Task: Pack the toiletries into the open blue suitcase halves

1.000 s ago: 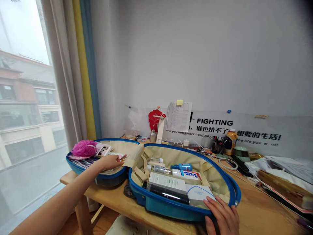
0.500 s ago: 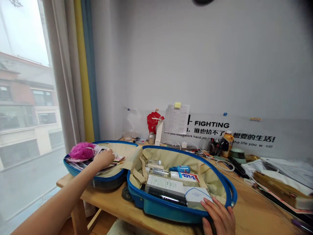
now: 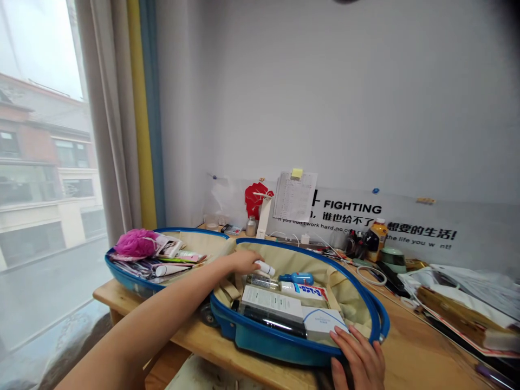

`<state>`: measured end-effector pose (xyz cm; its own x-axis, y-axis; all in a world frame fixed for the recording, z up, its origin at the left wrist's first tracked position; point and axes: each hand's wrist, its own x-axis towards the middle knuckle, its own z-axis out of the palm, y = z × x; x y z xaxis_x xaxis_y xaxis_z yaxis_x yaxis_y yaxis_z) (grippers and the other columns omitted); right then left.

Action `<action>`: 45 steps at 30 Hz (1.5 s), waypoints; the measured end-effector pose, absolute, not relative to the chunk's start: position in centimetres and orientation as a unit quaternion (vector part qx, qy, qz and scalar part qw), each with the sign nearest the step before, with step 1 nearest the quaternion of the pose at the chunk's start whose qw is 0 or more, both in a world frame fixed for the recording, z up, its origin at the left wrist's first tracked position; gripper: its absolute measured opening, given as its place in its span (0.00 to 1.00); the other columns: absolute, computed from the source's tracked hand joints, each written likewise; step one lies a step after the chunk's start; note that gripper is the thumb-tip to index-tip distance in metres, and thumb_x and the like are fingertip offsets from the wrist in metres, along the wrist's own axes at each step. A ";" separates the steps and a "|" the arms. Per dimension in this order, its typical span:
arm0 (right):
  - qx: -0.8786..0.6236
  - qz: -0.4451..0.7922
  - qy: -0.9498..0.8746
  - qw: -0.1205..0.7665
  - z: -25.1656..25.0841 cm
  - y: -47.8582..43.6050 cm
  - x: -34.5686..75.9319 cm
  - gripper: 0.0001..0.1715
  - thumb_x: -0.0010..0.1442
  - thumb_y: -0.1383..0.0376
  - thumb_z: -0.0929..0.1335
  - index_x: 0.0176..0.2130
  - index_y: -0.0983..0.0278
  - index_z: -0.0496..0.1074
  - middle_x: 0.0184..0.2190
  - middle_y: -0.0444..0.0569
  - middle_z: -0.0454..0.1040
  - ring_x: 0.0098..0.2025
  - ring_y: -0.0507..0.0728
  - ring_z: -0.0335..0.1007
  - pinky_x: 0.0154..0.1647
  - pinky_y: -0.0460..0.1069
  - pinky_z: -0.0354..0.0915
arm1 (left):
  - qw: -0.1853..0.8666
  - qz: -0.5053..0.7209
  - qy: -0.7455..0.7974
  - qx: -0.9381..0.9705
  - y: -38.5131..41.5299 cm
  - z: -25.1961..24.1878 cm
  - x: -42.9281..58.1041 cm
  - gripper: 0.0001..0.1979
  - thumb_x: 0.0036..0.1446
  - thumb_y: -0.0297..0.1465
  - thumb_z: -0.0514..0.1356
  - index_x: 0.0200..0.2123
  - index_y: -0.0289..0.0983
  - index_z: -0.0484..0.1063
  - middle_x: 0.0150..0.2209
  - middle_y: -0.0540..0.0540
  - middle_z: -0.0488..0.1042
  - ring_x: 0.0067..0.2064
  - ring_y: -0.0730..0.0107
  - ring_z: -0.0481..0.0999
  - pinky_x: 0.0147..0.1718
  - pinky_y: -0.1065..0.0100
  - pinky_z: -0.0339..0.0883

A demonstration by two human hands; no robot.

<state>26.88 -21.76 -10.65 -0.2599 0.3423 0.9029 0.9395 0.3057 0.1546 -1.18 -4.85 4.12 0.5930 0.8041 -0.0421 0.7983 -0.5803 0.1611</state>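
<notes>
A blue-rimmed suitcase (image 3: 280, 355) lies open on a wooden table, its two halves side by side. Over the right half, my left hand (image 3: 242, 261) is closed on a small white bottle (image 3: 265, 268); its fingertips are partly hidden. Below it lie a clear bottle (image 3: 263, 283), a blue bottle (image 3: 301, 278), a toothpaste box (image 3: 304, 291), a long white box (image 3: 273, 303), a black cylinder (image 3: 270, 320) and a white box with a blue line (image 3: 324, 322). My right hand (image 3: 361, 357) grips the near right rim, fingers over the edge and thumb outside.
The left half holds a pink bath puff (image 3: 135, 243), a white tube (image 3: 171, 269) and several packets. Behind stand an orange-labelled bottle (image 3: 377, 238) and a white stand (image 3: 265, 218). Papers and a brown pouch (image 3: 459, 311) lie to the right. A window (image 3: 36, 162) is at left.
My left hand has moved right, from the left half of the suitcase to above the right half, and now shows a white bottle. My right hand stays on the rim.
</notes>
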 end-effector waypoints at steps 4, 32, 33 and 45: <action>-0.447 -0.376 -0.704 0.404 -10.7 -21.7 26.8 0.20 0.61 0.62 0.61 0.52 0.59 0.66 0.43 0.50 0.76 0.51 0.61 0.69 0.63 0.61 0.48 | 0.115 -0.040 0.426 0.896 -4.7 2.8 -1.4 0.17 0.59 0.33 0.56 0.52 0.41 0.69 0.48 0.46 0.76 0.46 0.66 0.75 0.45 0.67 0.68; -0.435 -0.377 -0.708 0.409 -10.8 -21.5 27.1 0.20 0.60 0.63 0.62 0.52 0.61 0.66 0.44 0.52 0.74 0.52 0.63 0.67 0.62 0.62 0.48 | -0.044 0.057 0.588 0.806 -5.7 4.2 -6.2 0.19 0.63 0.39 0.55 0.54 0.37 0.65 0.54 0.42 0.67 0.53 0.60 0.69 0.51 0.51 0.66; -0.435 -0.377 -0.708 0.409 -10.8 -21.5 27.1 0.20 0.60 0.63 0.62 0.52 0.60 0.66 0.44 0.52 0.74 0.52 0.63 0.67 0.62 0.62 0.48 | -0.060 0.060 0.621 0.780 -5.7 4.4 -7.7 0.19 0.63 0.39 0.56 0.54 0.36 0.65 0.54 0.41 0.67 0.53 0.59 0.69 0.51 0.50 0.65; -0.441 -0.383 -0.705 0.402 -10.3 -21.7 26.6 0.20 0.61 0.63 0.61 0.52 0.62 0.65 0.44 0.54 0.74 0.52 0.63 0.66 0.62 0.62 0.48 | -0.010 -0.113 0.734 0.670 -7.0 0.9 -20.3 0.21 0.59 0.44 0.58 0.47 0.33 0.70 0.49 0.40 0.74 0.49 0.62 0.74 0.51 0.54 0.66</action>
